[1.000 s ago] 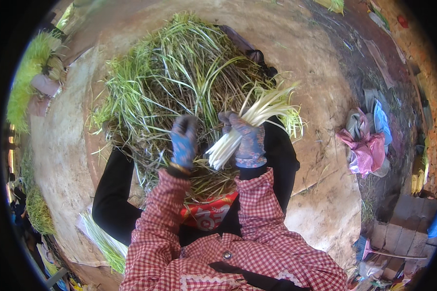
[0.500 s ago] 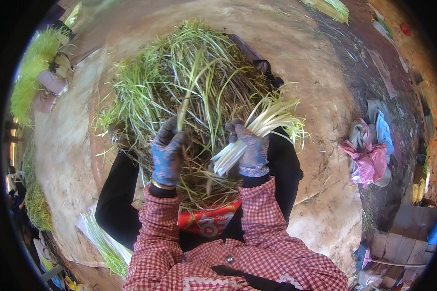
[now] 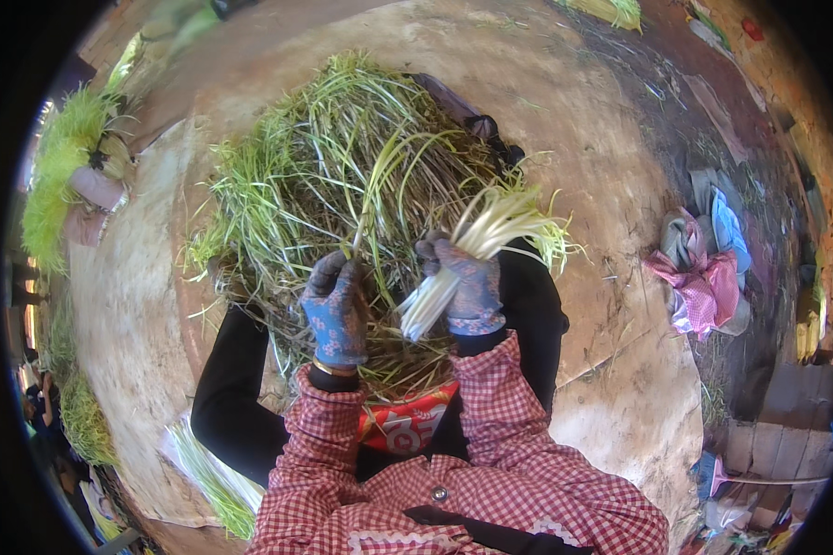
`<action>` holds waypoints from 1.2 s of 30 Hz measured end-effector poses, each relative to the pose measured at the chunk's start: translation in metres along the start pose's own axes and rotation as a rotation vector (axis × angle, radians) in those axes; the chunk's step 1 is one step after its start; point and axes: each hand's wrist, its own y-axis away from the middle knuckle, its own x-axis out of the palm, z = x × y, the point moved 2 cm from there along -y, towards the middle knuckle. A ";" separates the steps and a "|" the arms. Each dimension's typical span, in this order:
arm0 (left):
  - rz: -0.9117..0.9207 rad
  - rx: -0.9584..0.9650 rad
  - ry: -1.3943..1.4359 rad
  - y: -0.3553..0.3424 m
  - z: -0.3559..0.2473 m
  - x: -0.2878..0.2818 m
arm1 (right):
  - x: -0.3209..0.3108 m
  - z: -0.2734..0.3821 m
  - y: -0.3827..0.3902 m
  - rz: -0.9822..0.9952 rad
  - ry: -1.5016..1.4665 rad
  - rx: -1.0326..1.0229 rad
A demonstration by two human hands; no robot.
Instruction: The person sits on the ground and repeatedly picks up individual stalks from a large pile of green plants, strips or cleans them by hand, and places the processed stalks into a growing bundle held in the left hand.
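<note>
A blue patterned glove with dark fingers covers my left hand (image 3: 335, 305). Its thumb and fingers pinch the lower end of a thin leafy stalk (image 3: 372, 205), whose yellow-green leaves rise and bend right. In my right hand (image 3: 467, 287), gloved alike, is a bunch of white stalks (image 3: 507, 222); their trimmed white ends point down left and pale leaves fan out up right. Both hands are over the near side of a large heap of uncleaned green stalks (image 3: 296, 166), with brownish roots and dry bits among them.
My black-trousered legs flank the heap, a red printed packet (image 3: 407, 421) between them. Left of my leg lies a bundle of white-and-green stalks (image 3: 215, 467). Pink and blue cloths (image 3: 708, 268) lie on the right. At far left are bright green bundles (image 3: 60, 176). A broom (image 3: 713, 476) lies lower right.
My left hand has come down and slightly right with its stalk, whose leaves now lean further right. The bunch in my right hand has shifted slightly left in view.
</note>
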 end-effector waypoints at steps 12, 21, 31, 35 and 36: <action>0.383 0.725 -0.927 0.012 0.015 0.030 | -0.011 -0.001 0.000 -0.096 0.454 -0.030; 0.487 0.507 -0.813 0.010 0.011 0.042 | -0.006 0.011 0.007 -0.093 0.883 -0.214; -0.345 0.376 0.047 0.050 -0.129 -0.083 | -0.027 0.000 -0.012 -0.358 0.034 -0.021; 0.369 0.263 0.919 0.032 -0.227 -0.133 | -0.029 0.002 -0.011 -0.411 -0.109 -0.047; 0.084 0.426 0.292 0.012 -0.225 -0.146 | -0.029 0.002 -0.011 -0.403 -0.106 -0.063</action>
